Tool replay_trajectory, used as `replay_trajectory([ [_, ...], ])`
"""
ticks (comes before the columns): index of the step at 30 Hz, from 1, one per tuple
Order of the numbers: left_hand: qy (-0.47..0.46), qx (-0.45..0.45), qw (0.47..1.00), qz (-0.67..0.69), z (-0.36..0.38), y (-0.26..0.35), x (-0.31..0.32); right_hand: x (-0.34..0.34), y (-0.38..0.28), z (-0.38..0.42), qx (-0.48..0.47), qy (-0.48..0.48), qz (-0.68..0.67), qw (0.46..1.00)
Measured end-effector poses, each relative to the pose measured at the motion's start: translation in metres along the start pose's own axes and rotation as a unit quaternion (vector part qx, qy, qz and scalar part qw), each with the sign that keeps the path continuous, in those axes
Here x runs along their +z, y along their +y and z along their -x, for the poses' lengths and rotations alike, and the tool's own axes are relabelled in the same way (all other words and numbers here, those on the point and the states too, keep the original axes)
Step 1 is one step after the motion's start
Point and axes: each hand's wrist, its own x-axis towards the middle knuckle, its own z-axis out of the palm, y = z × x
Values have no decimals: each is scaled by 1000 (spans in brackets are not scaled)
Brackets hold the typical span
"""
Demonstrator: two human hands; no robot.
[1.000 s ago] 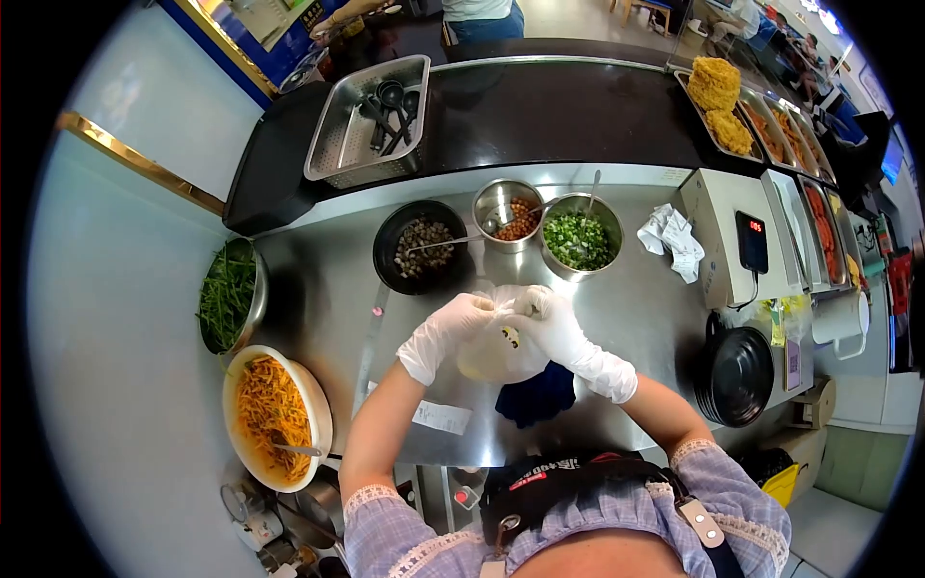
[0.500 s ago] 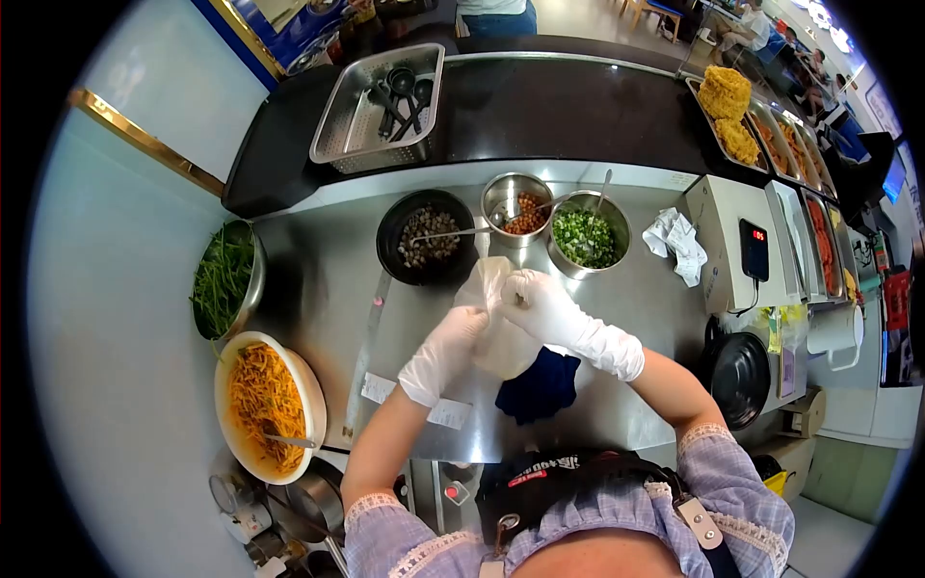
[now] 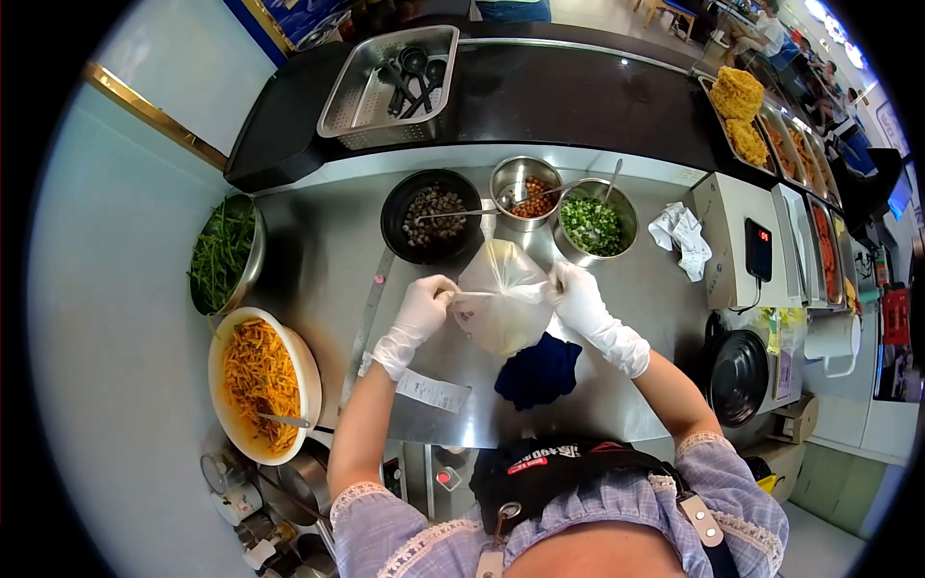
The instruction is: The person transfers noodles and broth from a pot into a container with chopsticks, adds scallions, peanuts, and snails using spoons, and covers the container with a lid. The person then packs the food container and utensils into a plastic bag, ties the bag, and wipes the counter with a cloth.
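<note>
On the steel bench (image 3: pixel 318 260), the white bowl (image 3: pixel 301 358) at the near left holds orange shredded strips; beyond it a metal bowl (image 3: pixel 252 258) holds green stalks. At the far side stand a black bowl (image 3: pixel 400 241) of dark pieces, a steel bowl (image 3: pixel 617 231) of chopped greens and a smaller steel bowl (image 3: pixel 511 178) of brown bits. In the middle, over a dark blue cloth (image 3: pixel 540 371), hangs a clear plastic bag (image 3: pixel 501 299) with something pale inside. The gloved left hand (image 3: pixel 419 303) pinches its left edge closed-fingered; the gloved right hand (image 3: pixel 578 294) grips its right edge.
</note>
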Motion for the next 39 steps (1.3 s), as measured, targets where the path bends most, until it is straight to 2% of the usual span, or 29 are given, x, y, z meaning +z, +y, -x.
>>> replay_trajectory([
  [1, 37, -7, 999, -15, -1, -16, 4, 4, 10, 9, 54, -13, -11, 998],
  [2, 40, -4, 999, -15, -4, -26, 9, 11, 16, 11, 51, -11, -9, 999],
  [4, 163, 129, 977, -49, -3, -36, 18, 18, 17, 18, 141, 19, -175, 974],
  [5, 187, 138, 971, -57, -1, -36, 21, 16, 12, 19, 160, 36, -282, 945],
  [6, 187, 136, 971, -57, 1, -35, 22, 14, 9, 18, 162, 35, -282, 945],
  [8, 204, 119, 971, -45, 6, -19, 21, 11, 5, 12, 155, 15, -393, 906],
  [9, 206, 120, 970, -46, 6, -19, 25, 10, 1, 11, 169, 3, -403, 899],
  [10, 211, 87, 973, 43, 7, -15, 29, 11, 0, 10, 166, 2, -404, 899],
  [11, 214, 55, 966, 133, 6, -11, 33, 13, -2, 9, 174, -10, -476, 862],
  [12, 215, 55, 966, 132, 7, -7, 37, 15, -3, 10, 182, -21, -544, 819],
  [14, 213, -4, 935, 283, 12, 18, 39, 18, -6, 11, 201, -22, -550, 811],
  [19, 250, -12, 911, 328, 3, 20, 49, 20, -7, 11, 228, -10, -551, 803],
  [21, 247, -40, 864, 437, 1, 24, 49, 19, -4, 11, 239, -23, -592, 769],
  [22, 246, -39, 864, 437, -1, 21, 49, 15, -10, 9, 238, -22, -592, 770],
  [24, 157, -57, 855, 492, -3, 8, 45, 0, -32, 6, 264, -41, -659, 703],
  [25, 114, -74, 887, 442, 0, 13, 35, -4, -31, 6, 265, -39, -659, 703],
  [26, 113, -74, 887, 442, 2, 17, 28, -8, -29, 6, 256, -72, -649, 713],
  [28, 35, -111, 915, 387, 5, 26, 17, -15, -27, 4, 247, -105, -637, 723],
  [29, 33, -155, 907, 391, 8, 45, 14, -18, -27, 3, 236, -100, -601, 757],
  [30, 34, -155, 906, 392, 5, 40, 9, -21, -26, 2, 225, -95, -564, 789],
  [32, -83, -159, 915, 362, 1, 32, -8, -19, -16, 3, 226, -102, -542, 803],
  [33, -38, -195, 917, 346, -1, 30, -6, -18, -10, 4, 228, -109, -519, 817],
  [34, -37, -195, 917, 347, -5, 19, -7, -17, -2, 6, 229, -109, -519, 816],
  [36, 7, -286, 774, 565, -15, -16, -5, -16, 14, 12, 292, -101, -528, 791],
  [37, 22, -317, 750, 580, -18, -22, -4, -12, 24, 15, 294, -99, -526, 791],
  [39, 52, -317, 728, 605, -26, -53, 4, -4, 45, 21, 338, -77, -563, 750],
])
